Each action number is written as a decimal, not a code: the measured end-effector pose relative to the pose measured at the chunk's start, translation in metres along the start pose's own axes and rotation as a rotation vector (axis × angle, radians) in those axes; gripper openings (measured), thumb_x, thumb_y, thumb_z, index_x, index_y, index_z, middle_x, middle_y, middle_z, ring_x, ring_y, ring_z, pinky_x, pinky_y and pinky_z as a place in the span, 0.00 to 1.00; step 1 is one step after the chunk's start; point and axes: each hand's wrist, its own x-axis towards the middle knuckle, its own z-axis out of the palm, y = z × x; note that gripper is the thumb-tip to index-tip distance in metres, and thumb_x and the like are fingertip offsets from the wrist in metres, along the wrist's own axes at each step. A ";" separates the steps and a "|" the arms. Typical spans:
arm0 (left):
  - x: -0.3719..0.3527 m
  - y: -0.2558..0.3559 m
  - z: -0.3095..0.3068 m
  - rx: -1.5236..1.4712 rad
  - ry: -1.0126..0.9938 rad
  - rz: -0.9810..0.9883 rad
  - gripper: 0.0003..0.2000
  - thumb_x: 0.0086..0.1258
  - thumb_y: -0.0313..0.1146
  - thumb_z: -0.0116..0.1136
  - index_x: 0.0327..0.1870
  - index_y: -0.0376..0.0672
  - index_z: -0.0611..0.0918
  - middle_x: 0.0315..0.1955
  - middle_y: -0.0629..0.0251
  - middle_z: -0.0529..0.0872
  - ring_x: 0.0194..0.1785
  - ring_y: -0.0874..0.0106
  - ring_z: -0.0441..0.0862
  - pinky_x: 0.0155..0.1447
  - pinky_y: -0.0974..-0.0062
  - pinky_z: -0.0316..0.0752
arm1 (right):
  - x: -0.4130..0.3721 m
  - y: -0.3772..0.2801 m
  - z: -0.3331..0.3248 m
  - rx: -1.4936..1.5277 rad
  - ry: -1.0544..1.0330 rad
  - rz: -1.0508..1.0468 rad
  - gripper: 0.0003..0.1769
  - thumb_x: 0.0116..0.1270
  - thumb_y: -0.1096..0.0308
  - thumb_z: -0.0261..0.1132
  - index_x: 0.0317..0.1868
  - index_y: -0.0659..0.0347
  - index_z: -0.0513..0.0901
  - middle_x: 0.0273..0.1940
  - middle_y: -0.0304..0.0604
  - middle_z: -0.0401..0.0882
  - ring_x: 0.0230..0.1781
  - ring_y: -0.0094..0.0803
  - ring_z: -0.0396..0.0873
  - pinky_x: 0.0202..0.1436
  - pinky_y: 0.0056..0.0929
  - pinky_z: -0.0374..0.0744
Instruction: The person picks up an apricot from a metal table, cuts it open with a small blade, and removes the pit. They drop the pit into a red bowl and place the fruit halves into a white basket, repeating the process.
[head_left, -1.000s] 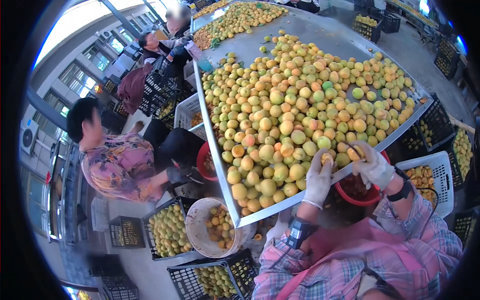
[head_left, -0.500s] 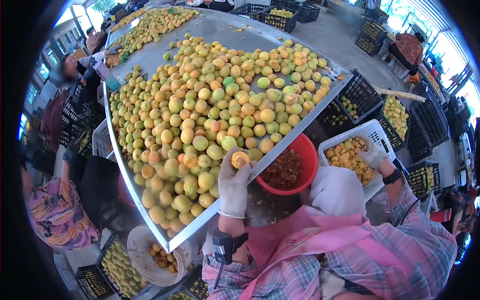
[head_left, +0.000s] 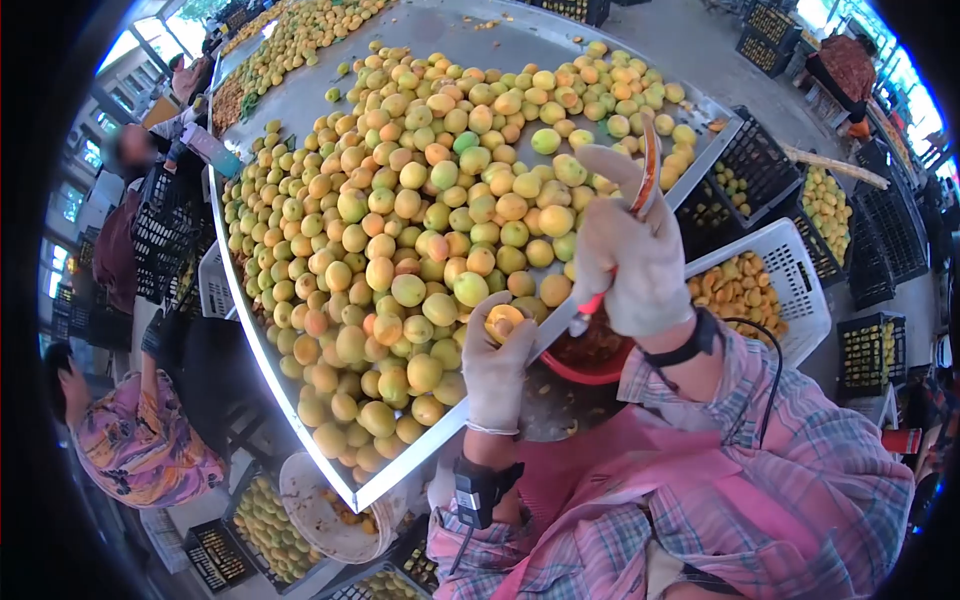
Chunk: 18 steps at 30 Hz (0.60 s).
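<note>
My left hand (head_left: 495, 375), in a white glove, is closed around a cut apricot half (head_left: 503, 320) with the brown stone showing in its flesh. It is at the near metal edge of the table, beside the heaped apricots (head_left: 400, 230). Above and right of it, my gloved right hand (head_left: 635, 265) grips a curved, metal-edged tool (head_left: 650, 165) with a brownish inner face. A red part with a shiny tip sticks out below that fist. Behind the right wrist, a red basin (head_left: 590, 372) with brown stones is partly hidden.
A white crate (head_left: 800, 290) of apricot halves stands at my right, with black crates (head_left: 755, 165) beyond. The raised metal rim (head_left: 400, 472) borders the table. A white bucket (head_left: 325, 510) stands below left. A person in a patterned shirt (head_left: 150, 440) sits at the left.
My right hand has moved from the white crate to above the basin, close to my left hand, and the curved tool now shows in it. My left hand keeps the apricot half.
</note>
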 end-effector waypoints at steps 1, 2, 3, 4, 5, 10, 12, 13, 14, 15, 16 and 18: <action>0.003 -0.005 -0.002 0.004 0.004 -0.026 0.19 0.64 0.24 0.61 0.56 0.37 0.75 0.38 0.67 0.81 0.38 0.81 0.78 0.42 0.83 0.77 | -0.001 0.008 0.008 0.014 0.011 0.013 0.21 0.68 0.74 0.56 0.60 0.71 0.73 0.23 0.34 0.75 0.15 0.18 0.71 0.20 0.16 0.67; 0.005 -0.010 -0.003 0.020 0.010 -0.040 0.19 0.64 0.24 0.61 0.56 0.37 0.75 0.38 0.67 0.81 0.38 0.81 0.78 0.42 0.83 0.77 | -0.002 0.013 0.015 0.089 0.030 0.041 0.21 0.67 0.75 0.56 0.60 0.71 0.73 0.23 0.33 0.75 0.16 0.17 0.71 0.21 0.15 0.67; 0.007 -0.014 -0.003 0.058 0.025 -0.027 0.19 0.64 0.25 0.62 0.56 0.37 0.75 0.38 0.67 0.81 0.39 0.81 0.78 0.43 0.82 0.77 | -0.001 0.019 0.020 0.162 0.049 0.065 0.21 0.66 0.76 0.55 0.60 0.71 0.73 0.24 0.33 0.76 0.16 0.15 0.71 0.22 0.14 0.67; 0.010 -0.017 -0.005 0.098 0.035 -0.016 0.18 0.64 0.25 0.62 0.55 0.37 0.76 0.38 0.67 0.81 0.39 0.81 0.78 0.43 0.82 0.77 | -0.001 0.025 0.023 0.172 0.065 0.073 0.21 0.66 0.76 0.55 0.60 0.71 0.73 0.24 0.33 0.76 0.16 0.15 0.71 0.22 0.14 0.67; 0.012 -0.019 -0.007 0.115 0.030 0.007 0.17 0.64 0.26 0.64 0.54 0.37 0.76 0.39 0.67 0.81 0.40 0.81 0.78 0.45 0.81 0.77 | -0.001 0.030 0.025 0.189 0.055 0.086 0.21 0.66 0.76 0.54 0.60 0.70 0.73 0.24 0.32 0.75 0.17 0.15 0.70 0.22 0.14 0.67; 0.009 -0.009 0.002 -0.030 0.016 -0.082 0.17 0.64 0.26 0.64 0.53 0.36 0.76 0.41 0.66 0.82 0.41 0.81 0.78 0.46 0.82 0.77 | 0.000 0.042 0.031 0.101 0.002 0.048 0.22 0.66 0.75 0.54 0.60 0.72 0.71 0.15 0.32 0.67 0.12 0.20 0.65 0.19 0.19 0.65; 0.010 -0.016 0.000 0.071 0.053 -0.014 0.17 0.64 0.25 0.64 0.53 0.36 0.75 0.40 0.66 0.82 0.40 0.82 0.78 0.44 0.83 0.77 | -0.004 0.044 0.028 0.123 -0.036 0.087 0.20 0.66 0.76 0.55 0.59 0.71 0.71 0.19 0.34 0.71 0.16 0.20 0.70 0.23 0.19 0.68; 0.009 -0.016 0.000 0.071 0.060 -0.016 0.17 0.64 0.25 0.64 0.53 0.36 0.75 0.40 0.66 0.82 0.40 0.82 0.78 0.44 0.83 0.77 | -0.007 0.048 0.026 0.040 -0.080 0.077 0.19 0.67 0.76 0.55 0.58 0.70 0.72 0.22 0.35 0.73 0.19 0.21 0.72 0.25 0.19 0.70; 0.010 -0.015 0.001 0.030 0.060 0.027 0.17 0.64 0.25 0.64 0.53 0.36 0.75 0.40 0.66 0.82 0.39 0.82 0.78 0.43 0.83 0.77 | -0.009 0.050 0.027 -0.042 -0.128 0.063 0.17 0.67 0.76 0.55 0.56 0.69 0.73 0.26 0.37 0.75 0.22 0.21 0.74 0.27 0.19 0.72; 0.010 -0.014 0.001 -0.011 0.061 0.074 0.17 0.64 0.25 0.64 0.53 0.36 0.75 0.39 0.67 0.82 0.38 0.83 0.78 0.42 0.84 0.76 | -0.011 0.046 0.033 -0.008 -0.087 0.106 0.15 0.63 0.76 0.59 0.50 0.64 0.81 0.27 0.31 0.76 0.26 0.13 0.70 0.29 0.17 0.69; 0.010 -0.016 0.001 -0.013 0.072 0.080 0.17 0.64 0.25 0.64 0.53 0.36 0.75 0.39 0.67 0.82 0.38 0.83 0.78 0.42 0.84 0.76 | -0.011 0.049 0.035 -0.004 -0.099 0.107 0.15 0.63 0.76 0.59 0.50 0.64 0.81 0.27 0.31 0.76 0.26 0.13 0.70 0.29 0.17 0.69; 0.009 -0.020 -0.001 -0.086 0.124 0.111 0.18 0.63 0.24 0.63 0.53 0.36 0.75 0.37 0.68 0.82 0.37 0.83 0.78 0.41 0.84 0.76 | -0.011 0.055 0.039 -0.228 -0.151 -0.264 0.13 0.63 0.76 0.61 0.49 0.64 0.82 0.32 0.34 0.81 0.31 0.15 0.76 0.36 0.18 0.74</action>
